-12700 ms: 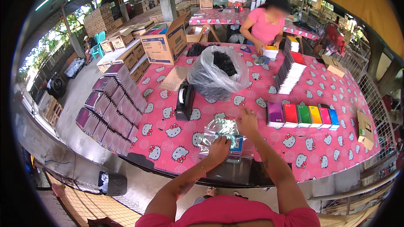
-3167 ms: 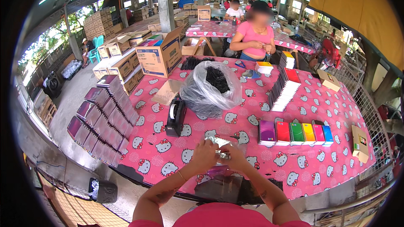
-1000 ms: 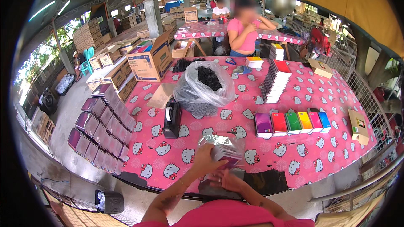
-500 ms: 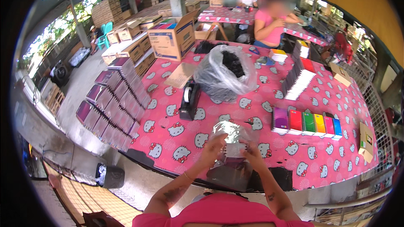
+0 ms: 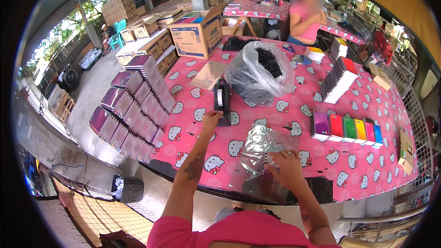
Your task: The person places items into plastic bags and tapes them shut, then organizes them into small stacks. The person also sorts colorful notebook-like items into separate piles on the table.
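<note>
My left hand (image 5: 212, 119) is at the front end of a black tape dispenser (image 5: 223, 102), its fingers drawn together at the dispenser's edge. Whatever they pinch is too small to make out. Spread over a clear plastic bag (image 5: 264, 143) is my right hand (image 5: 287, 169), fingers apart and resting on it. Inside the bag a spiral-bound notebook is partly seen through glare and partly covered by that hand. The bag lies at the table's near edge.
Stacks of wrapped notebooks (image 5: 133, 103) stand left. A large plastic bag of black coils (image 5: 243, 80) sits beyond the dispenser, near an open carton (image 5: 190, 41). Coloured notebooks (image 5: 349, 131) line the right side, with a taller stack (image 5: 337, 82) behind. A co-worker (image 5: 305, 23) stands across the table.
My left hand has left the bagged notebook and reached forward and left to the tape dispenser. My right hand has flattened onto the bag. The view has shifted a little.
</note>
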`<state>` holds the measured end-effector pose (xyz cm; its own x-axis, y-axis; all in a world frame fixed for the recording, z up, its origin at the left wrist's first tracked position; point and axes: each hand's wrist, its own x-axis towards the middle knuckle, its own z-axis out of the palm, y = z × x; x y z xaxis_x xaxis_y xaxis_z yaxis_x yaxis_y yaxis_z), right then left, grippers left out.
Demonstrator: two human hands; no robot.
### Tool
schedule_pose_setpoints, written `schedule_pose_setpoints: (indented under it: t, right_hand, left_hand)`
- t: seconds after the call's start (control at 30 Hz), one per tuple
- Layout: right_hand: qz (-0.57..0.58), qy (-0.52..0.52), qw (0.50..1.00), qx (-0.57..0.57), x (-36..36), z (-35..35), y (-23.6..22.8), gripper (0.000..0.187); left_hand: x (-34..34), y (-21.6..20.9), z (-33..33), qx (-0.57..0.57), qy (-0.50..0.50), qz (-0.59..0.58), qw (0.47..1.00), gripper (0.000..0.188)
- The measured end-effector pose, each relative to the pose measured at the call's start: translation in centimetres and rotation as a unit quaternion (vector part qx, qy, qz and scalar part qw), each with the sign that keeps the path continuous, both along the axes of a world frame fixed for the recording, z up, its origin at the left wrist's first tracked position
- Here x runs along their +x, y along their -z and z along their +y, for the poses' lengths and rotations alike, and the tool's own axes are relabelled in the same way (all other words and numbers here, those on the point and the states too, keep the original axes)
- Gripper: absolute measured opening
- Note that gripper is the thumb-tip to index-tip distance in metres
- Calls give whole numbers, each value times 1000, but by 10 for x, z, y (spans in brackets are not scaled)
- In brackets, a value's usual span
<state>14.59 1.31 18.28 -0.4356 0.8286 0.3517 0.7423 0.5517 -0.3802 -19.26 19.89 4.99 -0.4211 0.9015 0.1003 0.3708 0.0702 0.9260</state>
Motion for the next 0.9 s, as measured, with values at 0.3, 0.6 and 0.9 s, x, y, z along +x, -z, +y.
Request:
schedule_pose_setpoints:
  t: [0.3, 0.6, 0.9]
  right_hand:
    - [-5, 29, 999, -20, -10, 0, 13, 26]
    - [-23, 81, 996, 16, -9, -9, 6, 32]
    - [-26, 39, 999, 18, -7, -8, 1, 40]
  left_hand:
    - [-3, 38, -34, -19, 12, -161, 987, 12]
    - [75, -73, -107, 77, 447, -40, 890, 19]
    - [120, -96, -105, 139, 555, 42, 819, 25]
